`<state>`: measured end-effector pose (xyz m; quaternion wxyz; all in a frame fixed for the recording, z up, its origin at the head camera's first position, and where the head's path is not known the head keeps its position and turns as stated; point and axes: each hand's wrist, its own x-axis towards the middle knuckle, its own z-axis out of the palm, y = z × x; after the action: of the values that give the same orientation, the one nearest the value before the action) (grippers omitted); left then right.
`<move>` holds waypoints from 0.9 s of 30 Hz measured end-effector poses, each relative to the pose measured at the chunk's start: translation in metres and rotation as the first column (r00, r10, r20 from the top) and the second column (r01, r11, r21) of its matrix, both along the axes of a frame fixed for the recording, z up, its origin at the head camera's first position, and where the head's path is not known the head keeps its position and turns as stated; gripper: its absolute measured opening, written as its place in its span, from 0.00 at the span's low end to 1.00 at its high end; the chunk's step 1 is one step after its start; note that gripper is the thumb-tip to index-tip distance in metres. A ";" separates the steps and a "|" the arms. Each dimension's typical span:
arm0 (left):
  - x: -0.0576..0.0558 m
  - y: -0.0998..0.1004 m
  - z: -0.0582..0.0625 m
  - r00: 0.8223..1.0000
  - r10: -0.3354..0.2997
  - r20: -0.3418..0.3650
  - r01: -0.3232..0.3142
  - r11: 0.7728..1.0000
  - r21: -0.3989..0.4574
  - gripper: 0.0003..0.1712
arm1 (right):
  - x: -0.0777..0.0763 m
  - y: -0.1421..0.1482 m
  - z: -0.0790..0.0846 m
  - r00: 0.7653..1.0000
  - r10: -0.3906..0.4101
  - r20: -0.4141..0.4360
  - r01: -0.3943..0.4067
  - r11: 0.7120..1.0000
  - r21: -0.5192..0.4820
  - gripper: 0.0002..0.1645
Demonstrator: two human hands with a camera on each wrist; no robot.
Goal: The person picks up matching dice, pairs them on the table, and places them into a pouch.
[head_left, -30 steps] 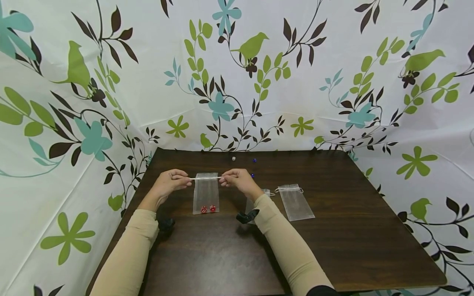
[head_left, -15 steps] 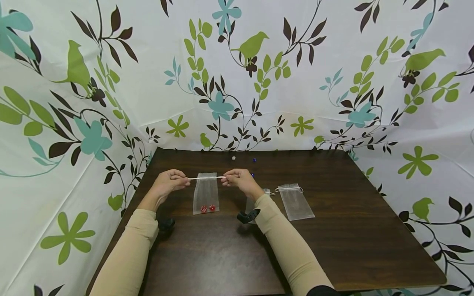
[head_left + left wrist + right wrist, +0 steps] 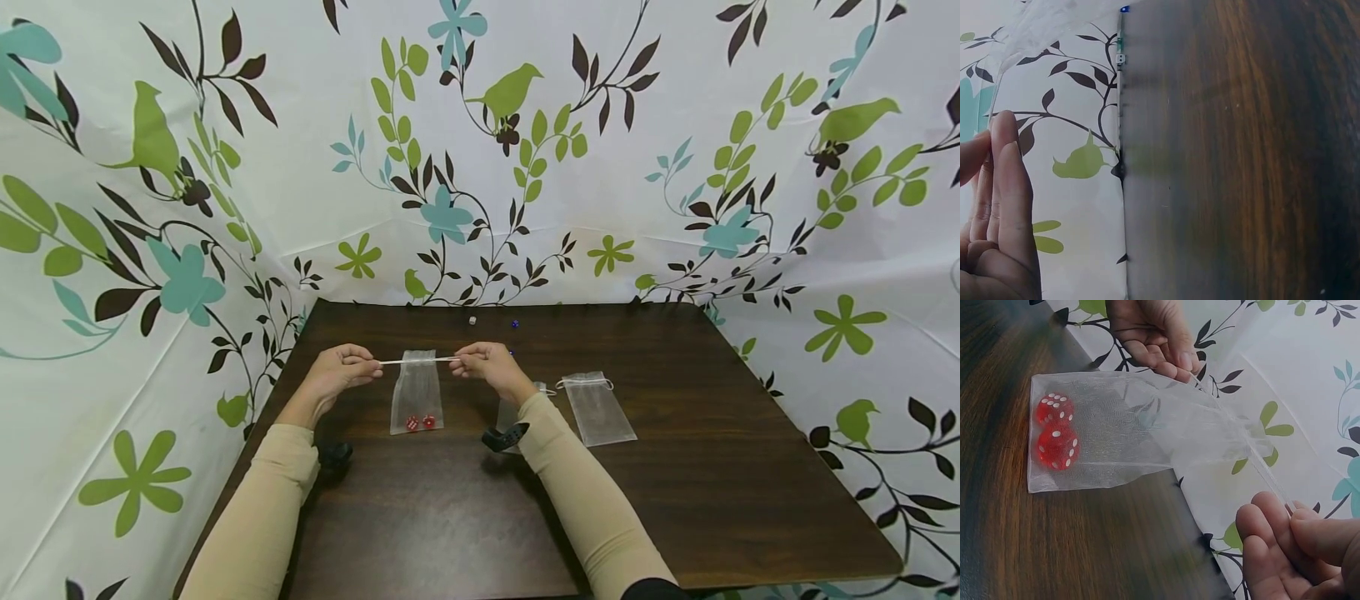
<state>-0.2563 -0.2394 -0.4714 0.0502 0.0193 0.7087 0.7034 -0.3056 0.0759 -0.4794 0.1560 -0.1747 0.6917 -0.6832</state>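
A sheer white drawstring pouch (image 3: 417, 392) hangs between my hands, its neck gathered on a white cord stretched taut sideways. Two red dice with white pips (image 3: 1057, 447) lie at the bottom inside it. My left hand (image 3: 342, 372) pinches one end of the drawstring (image 3: 396, 362) between thumb and fingers. On the other side my right hand (image 3: 487, 367) pinches the opposite end. In the left wrist view, the left fingers (image 3: 1013, 187) hold the cord, and part of the pouch shows at the top left.
Another sheer pouch (image 3: 597, 408) lies flat to the right; one more (image 3: 507, 412) is partly hidden under the right forearm. A white die (image 3: 472, 320) and a blue die (image 3: 515, 324) sit near the far edge of the dark table (image 3: 712, 467). Patterned cloth (image 3: 480, 167) hangs behind.
My hands have moved slightly apart, drawing the cord outward. The pouch's neck has bunched narrower; the dice inside have shifted only slightly.
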 end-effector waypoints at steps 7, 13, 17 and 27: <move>-0.001 0.002 -0.001 1.000 -0.027 0.010 0.027 1.000 0.013 0.08 | -0.001 0.002 -0.001 1.000 -0.003 -0.003 0.003 1.000 0.002 0.19; -0.001 0.004 -0.001 1.000 0.000 0.005 0.000 0.999 -0.042 0.11 | -0.001 0.002 -0.002 0.999 -0.028 -0.014 0.029 0.998 0.050 0.20; -0.004 0.006 -0.004 0.999 0.022 0.025 -0.019 0.995 -0.097 0.12 | 0.000 0.002 -0.003 1.000 -0.023 -0.013 0.024 0.994 0.109 0.24; -0.001 0.004 -0.004 0.985 0.151 -0.083 -0.166 0.700 -0.695 0.18 | 0.005 0.005 0.001 0.996 -0.055 -0.075 0.072 0.965 0.250 0.24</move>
<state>-0.2570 -0.2350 -0.4758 -0.0139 -0.0551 0.9212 0.3850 -0.3003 0.0810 -0.4783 0.1315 -0.1539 0.7832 -0.5879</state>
